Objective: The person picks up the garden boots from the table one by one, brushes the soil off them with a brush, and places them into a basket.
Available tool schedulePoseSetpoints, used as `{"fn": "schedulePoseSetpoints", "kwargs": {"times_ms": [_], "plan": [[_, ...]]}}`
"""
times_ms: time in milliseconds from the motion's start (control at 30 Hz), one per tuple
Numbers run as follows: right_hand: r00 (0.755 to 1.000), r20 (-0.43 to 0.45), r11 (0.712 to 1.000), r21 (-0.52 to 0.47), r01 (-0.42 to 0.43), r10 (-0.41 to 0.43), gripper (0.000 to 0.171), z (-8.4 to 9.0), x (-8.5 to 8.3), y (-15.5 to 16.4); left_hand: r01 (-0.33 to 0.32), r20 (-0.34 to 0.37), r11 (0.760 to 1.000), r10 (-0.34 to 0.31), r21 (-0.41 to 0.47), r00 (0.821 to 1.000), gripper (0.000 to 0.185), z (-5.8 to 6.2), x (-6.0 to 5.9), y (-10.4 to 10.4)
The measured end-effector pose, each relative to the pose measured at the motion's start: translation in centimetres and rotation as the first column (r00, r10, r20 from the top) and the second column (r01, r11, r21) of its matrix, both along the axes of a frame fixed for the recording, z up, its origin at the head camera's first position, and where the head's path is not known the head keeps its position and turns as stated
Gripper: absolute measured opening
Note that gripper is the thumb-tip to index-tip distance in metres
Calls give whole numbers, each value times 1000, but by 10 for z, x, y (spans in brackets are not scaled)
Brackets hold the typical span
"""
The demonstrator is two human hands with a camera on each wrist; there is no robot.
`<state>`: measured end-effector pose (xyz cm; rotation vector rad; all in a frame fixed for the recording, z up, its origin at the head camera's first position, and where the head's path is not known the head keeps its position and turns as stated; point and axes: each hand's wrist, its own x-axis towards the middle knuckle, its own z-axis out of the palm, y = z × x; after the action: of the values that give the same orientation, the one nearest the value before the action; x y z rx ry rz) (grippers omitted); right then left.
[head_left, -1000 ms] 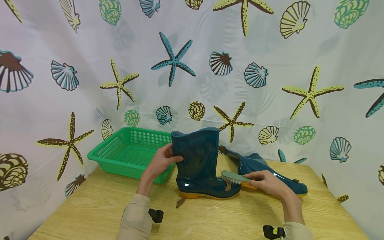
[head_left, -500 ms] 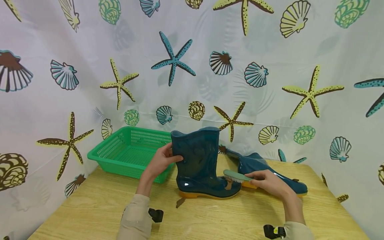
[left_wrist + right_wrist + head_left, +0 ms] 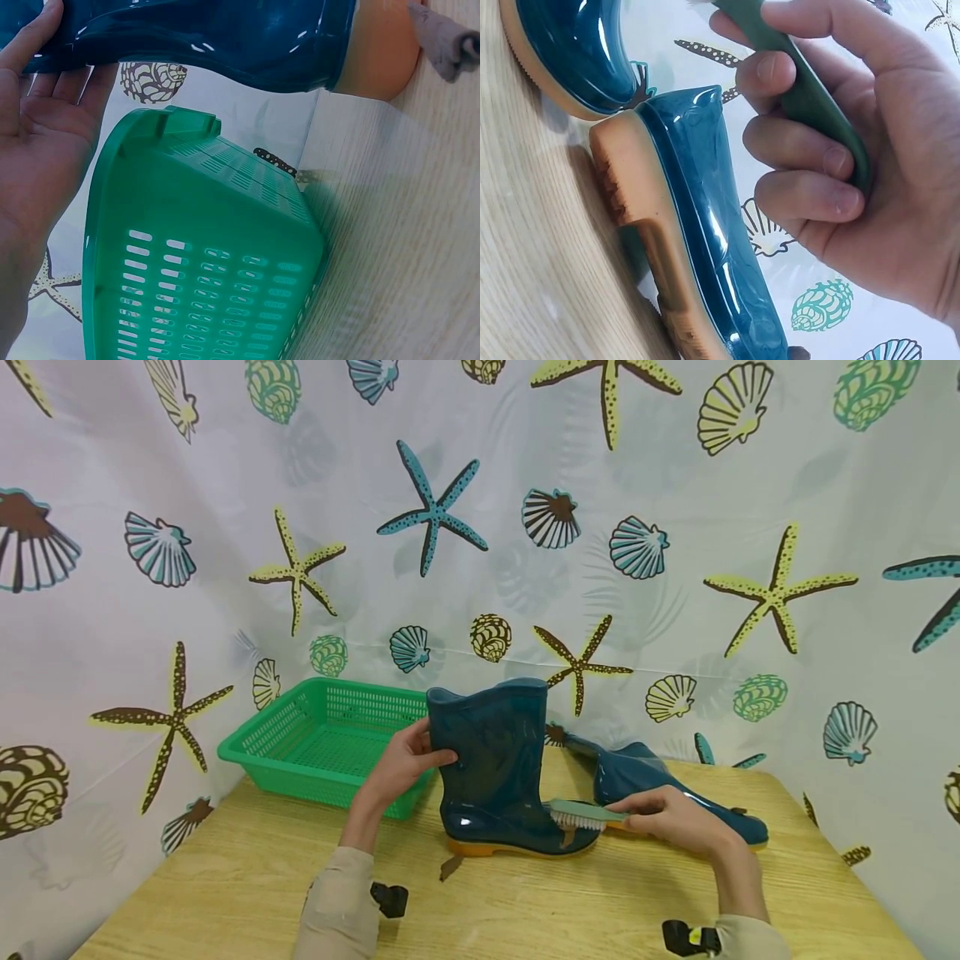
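Observation:
A dark blue rubber boot (image 3: pixel 491 752) with a tan sole stands upright mid-table, its toe pointing right. My left hand (image 3: pixel 408 762) grips the back of its shaft, thumb on the near side and fingers behind. In my right hand (image 3: pixel 667 817) is a green scrub brush (image 3: pixel 585 812), its pale bristles down against the boot's foot near the toe. The right wrist view shows curled fingers around the brush handle (image 3: pixel 817 105). A brown smear (image 3: pixel 567 837) marks the toe. Behind the right hand a second blue boot (image 3: pixel 637 772) lies on its side.
A green perforated plastic basket (image 3: pixel 247 756) stands at the back left, just behind the left hand. A brown scrap (image 3: pixel 451 867) lies on the wooden table (image 3: pixel 510 918) by the boot's heel. A curtain (image 3: pixel 480 585) printed with shells and starfish hangs behind and at the sides.
The brush has moved slightly left and down over the boot's foot, and its head is lower on the toe. The left hand and both boots stay where they were.

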<state>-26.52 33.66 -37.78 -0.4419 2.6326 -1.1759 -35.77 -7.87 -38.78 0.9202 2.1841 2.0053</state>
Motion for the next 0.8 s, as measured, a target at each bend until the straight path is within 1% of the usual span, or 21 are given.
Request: {"fn": "schedulePoseSetpoints", "kwargs": {"times_ms": [167,333,400,500,667,800], "plan": [[1000,-21,999,-41,-10,10,38,4,1,-1,5,1,1000,-5,4,1000,55,1,1,0],[996,-88,1000,-16,-8,6,40,3,0,-7,4,1,1000,-4,0,1000,55,1,1,0],[996,-87,1000,-16,0,-2,40,4,-1,-10,3,-1,1000,-3,-4,1000,56,1,1,0],[998,-60,1000,-14,-7,7,40,6,0,-14,1,-7,1000,-1,-9,1000,55,0,1,0],[999,-18,999,8,-48,48,36,10,2,-17,4,-18,1000,-4,-9,1000,54,0,0,-1],[998,7,998,-7,-68,68,33,10,4,-14,4,-24,1000,-4,-14,1000,54,0,-1,-1]]}}
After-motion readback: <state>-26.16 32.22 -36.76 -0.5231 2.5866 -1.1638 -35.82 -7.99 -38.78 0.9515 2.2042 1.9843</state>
